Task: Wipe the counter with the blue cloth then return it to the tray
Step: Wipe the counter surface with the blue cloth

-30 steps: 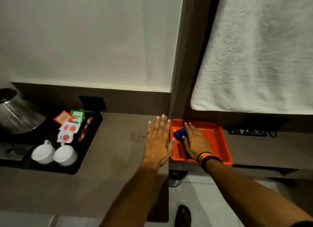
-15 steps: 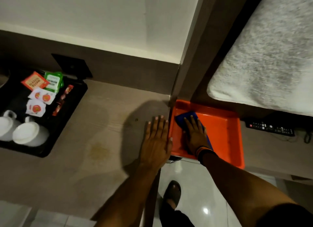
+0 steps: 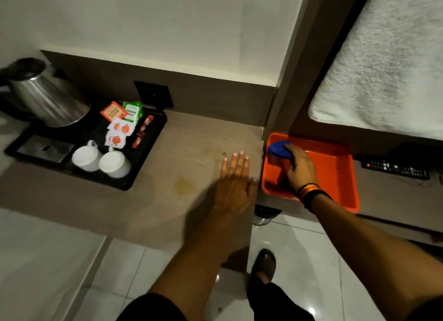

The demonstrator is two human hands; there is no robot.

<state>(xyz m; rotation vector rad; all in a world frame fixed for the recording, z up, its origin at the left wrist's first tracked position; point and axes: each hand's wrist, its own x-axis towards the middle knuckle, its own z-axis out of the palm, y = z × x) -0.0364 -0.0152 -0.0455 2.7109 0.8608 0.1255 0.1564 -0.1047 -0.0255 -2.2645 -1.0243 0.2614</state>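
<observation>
Fingers of my left hand lie flat and spread on the pale brown wood-grain counter, released, gripping nothing. My right hand reaches into the one shallow orange plastic tray just right of the counter edge, its fingers closed around the crumpled blue cloth, which sits at the tray's far left corner, partly lifted off the tray floor as far as I can judge. I see a striped band of orange, yellow and black on that wrist.

I count one yellowish stain on the counter, left of my left hand, and one small dark speck just beyond the fingertips.

At the far left sits one black rectangular serving tray. On it I count one steel electric kettle, two white ceramic cups turned upside down side by side, and a cluster of sachets: one orange, one green, about three white with red marks, and a few slim red sticks whose number I cannot tell.

One black remote control lies on the lower shelf to the right of the orange tray, under one white towel. One dark shoe shows on the tiled floor below.
</observation>
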